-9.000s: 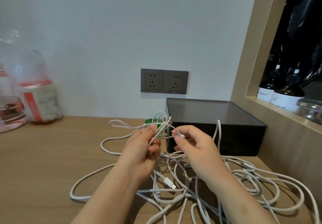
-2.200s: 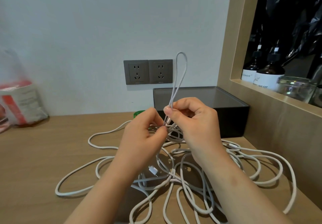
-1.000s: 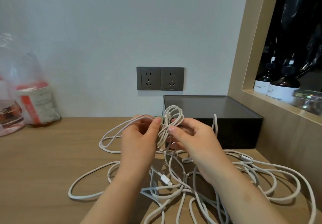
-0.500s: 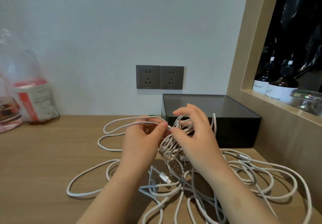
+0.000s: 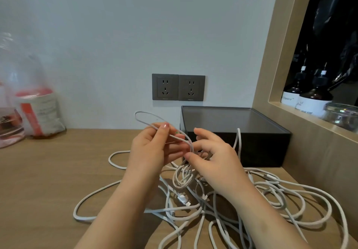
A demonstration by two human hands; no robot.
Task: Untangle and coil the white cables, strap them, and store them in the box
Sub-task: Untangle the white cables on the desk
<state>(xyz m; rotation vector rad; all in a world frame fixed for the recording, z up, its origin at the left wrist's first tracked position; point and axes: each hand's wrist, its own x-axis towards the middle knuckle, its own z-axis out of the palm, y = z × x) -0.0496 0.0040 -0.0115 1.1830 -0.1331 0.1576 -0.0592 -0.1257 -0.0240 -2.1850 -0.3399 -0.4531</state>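
- While raised off the tabletop [image 5: 48, 171], grips one strand of the white cables [image 5: 271, 196] with the left hand [image 5: 153, 151], thumb against curled fingers.
- Carries a narrow loop [image 5: 143, 117] of that strand up and out past the left hand's fingertips, clear of the tabletop.
- Pinches the strand with the right hand [image 5: 215, 155] too, between thumb and forefinger, just beside the left fingers; other right fingers loosely spread and lifted.
- Dangles a small coil [image 5: 182, 179] of several turns right below the two hands; touching the tabletop or not, cannot tell.
- Rest of the cables in a loose tangle on the tabletop, under and to the right of the right forearm, with long loops running out under the left forearm.
- White connector [image 5: 183, 200] lying in the tangle below the coil, between the forearms.
- Dark box [image 5: 242, 124] just beyond the right hand, against the wall; covered or open, cannot tell; one strand rising in front of its front wall.
- Two grey wall sockets [image 5: 178, 88] beyond the left hand.
- Clear plastic bag [image 5: 29, 103] with a red-and-white packet well to the left of the left hand.
- Two dark pump bottles [image 5: 313, 97] and a glass jar [image 5: 342, 113] in a wooden niche well to the right of the right hand.
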